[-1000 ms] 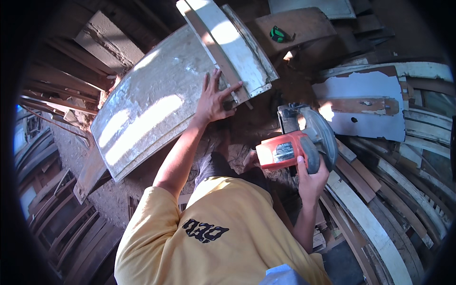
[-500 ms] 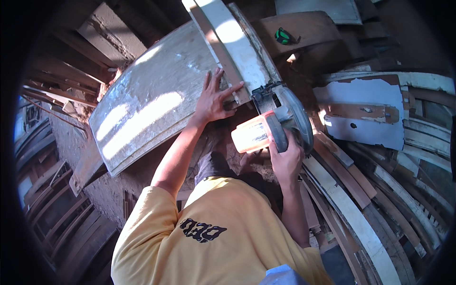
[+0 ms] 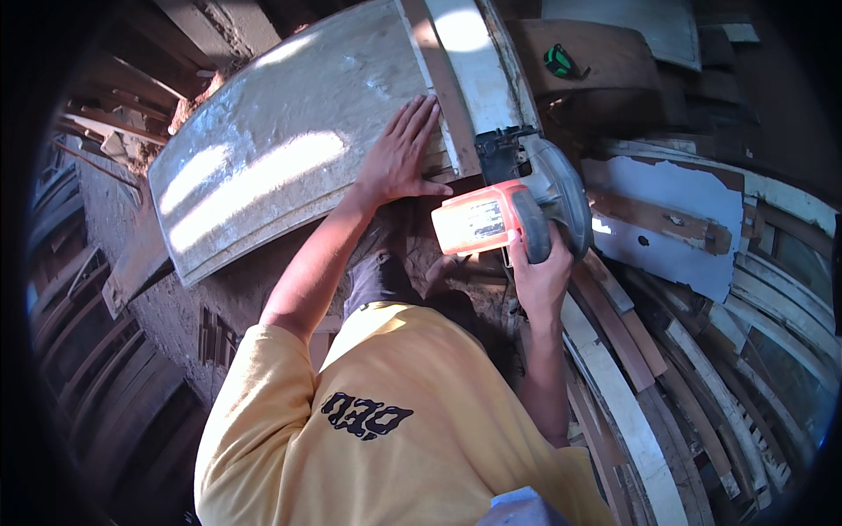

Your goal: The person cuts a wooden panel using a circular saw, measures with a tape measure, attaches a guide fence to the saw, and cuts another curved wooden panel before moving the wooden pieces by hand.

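My right hand (image 3: pixel 538 279) is wrapped round the handle of a circular saw (image 3: pixel 481 221) with an orange motor housing and a grey guard. The front of its base sits at the near end of a white plank (image 3: pixel 481 83). Along that plank's left side lies a narrow brown wood strip (image 3: pixel 438 74). My left hand (image 3: pixel 399 160) rests flat on a worn grey panel (image 3: pixel 289 92), fingertips against the strip's left edge. Its thumb stretches out toward the saw housing. The blade is hidden by the guard.
A green and black tape measure (image 3: pixel 559 60) lies on a brown board (image 3: pixel 605 53) beyond the saw. To the right are a torn white-faced panel (image 3: pixel 675 215) and several stacked wood strips (image 3: pixel 627 421). More timber (image 3: pixel 96 342) is stacked at the left.
My left hand's spread fingers have come closer together, and the index finger has drawn back off the brown strip. My right hand still grips the saw. The whole view has shifted slightly.
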The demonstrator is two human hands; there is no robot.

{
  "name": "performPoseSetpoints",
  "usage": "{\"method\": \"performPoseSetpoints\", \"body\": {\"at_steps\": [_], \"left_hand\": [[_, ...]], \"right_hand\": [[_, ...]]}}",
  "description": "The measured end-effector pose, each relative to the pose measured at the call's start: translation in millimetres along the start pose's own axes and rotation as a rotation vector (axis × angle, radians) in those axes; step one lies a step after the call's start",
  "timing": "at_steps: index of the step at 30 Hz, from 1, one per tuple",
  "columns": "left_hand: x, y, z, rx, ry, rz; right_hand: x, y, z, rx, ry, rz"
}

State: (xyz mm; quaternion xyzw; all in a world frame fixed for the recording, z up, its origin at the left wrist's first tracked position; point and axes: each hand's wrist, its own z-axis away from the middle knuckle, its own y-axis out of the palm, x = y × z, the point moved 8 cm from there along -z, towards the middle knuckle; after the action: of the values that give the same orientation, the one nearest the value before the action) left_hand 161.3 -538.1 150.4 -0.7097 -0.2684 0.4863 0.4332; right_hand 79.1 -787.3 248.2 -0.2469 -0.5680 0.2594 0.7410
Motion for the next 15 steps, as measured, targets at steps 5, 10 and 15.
{"method": "performPoseSetpoints", "body": {"at_steps": [5, 10, 15], "left_hand": [[38, -4, -8, 0.002, -0.031, -0.201], [61, 1, -6, -0.077, -0.090, -0.239], [62, -1, -12, -0.088, -0.184, -0.273]], "right_hand": [[8, -2, -6, 0.042, -0.002, -0.072], [13, 0, -9, 0.048, -0.035, -0.053], [19, 2, -13, 0.084, -0.023, -0.039]]}}
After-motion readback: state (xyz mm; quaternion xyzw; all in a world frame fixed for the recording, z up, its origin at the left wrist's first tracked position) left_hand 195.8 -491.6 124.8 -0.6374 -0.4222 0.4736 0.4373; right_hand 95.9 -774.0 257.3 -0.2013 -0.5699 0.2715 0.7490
